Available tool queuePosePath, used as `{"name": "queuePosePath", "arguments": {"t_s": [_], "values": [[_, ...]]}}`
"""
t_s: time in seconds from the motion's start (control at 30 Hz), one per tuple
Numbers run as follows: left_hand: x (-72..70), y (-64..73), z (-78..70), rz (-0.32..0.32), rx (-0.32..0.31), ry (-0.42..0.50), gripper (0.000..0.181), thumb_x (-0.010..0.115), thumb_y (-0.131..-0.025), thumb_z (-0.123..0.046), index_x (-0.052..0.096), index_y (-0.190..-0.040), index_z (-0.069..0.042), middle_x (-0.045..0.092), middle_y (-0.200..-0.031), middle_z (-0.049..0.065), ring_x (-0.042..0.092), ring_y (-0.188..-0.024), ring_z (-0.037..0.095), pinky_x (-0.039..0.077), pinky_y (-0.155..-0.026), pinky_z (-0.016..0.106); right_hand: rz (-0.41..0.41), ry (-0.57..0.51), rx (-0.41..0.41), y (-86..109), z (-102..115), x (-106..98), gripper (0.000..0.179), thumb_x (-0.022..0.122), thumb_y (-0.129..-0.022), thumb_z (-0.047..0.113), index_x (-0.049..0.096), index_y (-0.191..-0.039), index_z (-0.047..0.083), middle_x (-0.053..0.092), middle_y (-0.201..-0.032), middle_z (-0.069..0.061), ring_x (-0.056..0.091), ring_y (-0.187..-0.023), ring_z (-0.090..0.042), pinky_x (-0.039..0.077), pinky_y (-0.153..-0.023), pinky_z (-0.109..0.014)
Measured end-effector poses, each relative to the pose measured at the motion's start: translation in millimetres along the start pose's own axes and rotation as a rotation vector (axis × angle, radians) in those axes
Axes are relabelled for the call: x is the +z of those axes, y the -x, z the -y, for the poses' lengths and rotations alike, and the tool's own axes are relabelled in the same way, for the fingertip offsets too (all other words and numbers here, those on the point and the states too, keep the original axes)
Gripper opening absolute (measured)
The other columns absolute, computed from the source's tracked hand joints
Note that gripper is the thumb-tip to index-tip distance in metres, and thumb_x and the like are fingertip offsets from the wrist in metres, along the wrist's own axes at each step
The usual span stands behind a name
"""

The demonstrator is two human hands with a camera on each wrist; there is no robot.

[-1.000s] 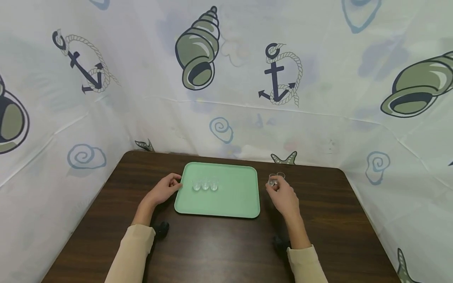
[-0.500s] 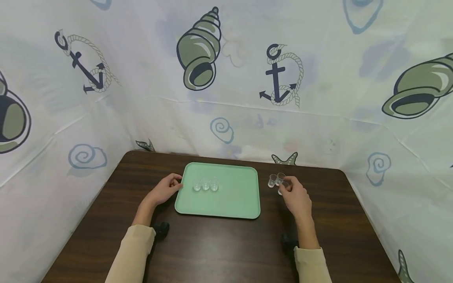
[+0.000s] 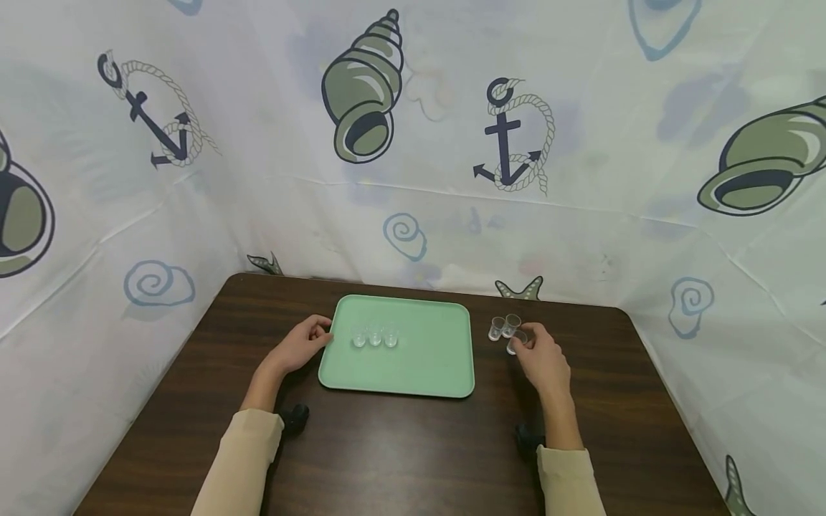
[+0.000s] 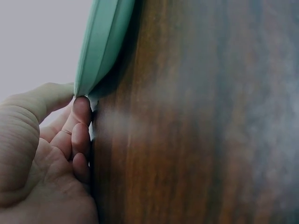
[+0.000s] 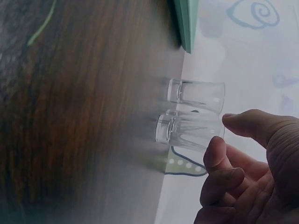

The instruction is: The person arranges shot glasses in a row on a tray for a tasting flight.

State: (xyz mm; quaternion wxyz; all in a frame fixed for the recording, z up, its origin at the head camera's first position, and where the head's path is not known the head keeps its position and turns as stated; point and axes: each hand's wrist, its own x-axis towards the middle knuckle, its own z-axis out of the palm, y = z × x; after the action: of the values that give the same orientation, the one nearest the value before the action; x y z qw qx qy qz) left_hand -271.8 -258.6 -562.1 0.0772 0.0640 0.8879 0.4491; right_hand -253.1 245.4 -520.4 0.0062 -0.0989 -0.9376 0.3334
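Note:
On a dark wooden table lies a green tray (image 3: 432, 358), with a row of three small clear glasses (image 3: 375, 338) on its left half. My left hand (image 3: 300, 346) pinches the tray's left rim; in the left wrist view the thumb lies over the edge and a fingertip under it. Right of the tray, my right hand (image 3: 542, 358) pinches a shot glass (image 5: 187, 130) near its rim, between thumb and index finger. Just behind that glass stand two more clear shot glasses (image 3: 496, 329), close together and upright.
The wooden table (image 3: 387, 459) reaches back to a white curtain (image 3: 439, 236) printed with shells and anchors, which also hangs along both sides. Dark wrist devices (image 3: 294, 419) sit at both cuffs.
My right hand has moved a little right, from the left of the glass group to the front right glass, and has stayed there over the last half second. The left hand keeps its place.

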Motion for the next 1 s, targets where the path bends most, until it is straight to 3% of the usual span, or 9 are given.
{"name": "queuePosePath", "arguments": {"t_s": [1.0], "values": [[0.2, 1.8, -0.1, 0.0, 0.012, -0.001, 0.042, 0.057, -0.113, -0.02, 0.05, -0.147, 0.004, 0.059, -0.099, 0.011, 0.049, -0.08, 0.02, 0.042, -0.075, 0.035, -0.006, -0.032, -0.032, -2.3, -1.0, 4.8, 0.048, 0.065, -0.104, 0.039, 0.061, -0.141, 0.008, 0.072, -0.106, -0.014, 0.062, -0.079, -0.026, 0.043, -0.063, -0.035]]}}
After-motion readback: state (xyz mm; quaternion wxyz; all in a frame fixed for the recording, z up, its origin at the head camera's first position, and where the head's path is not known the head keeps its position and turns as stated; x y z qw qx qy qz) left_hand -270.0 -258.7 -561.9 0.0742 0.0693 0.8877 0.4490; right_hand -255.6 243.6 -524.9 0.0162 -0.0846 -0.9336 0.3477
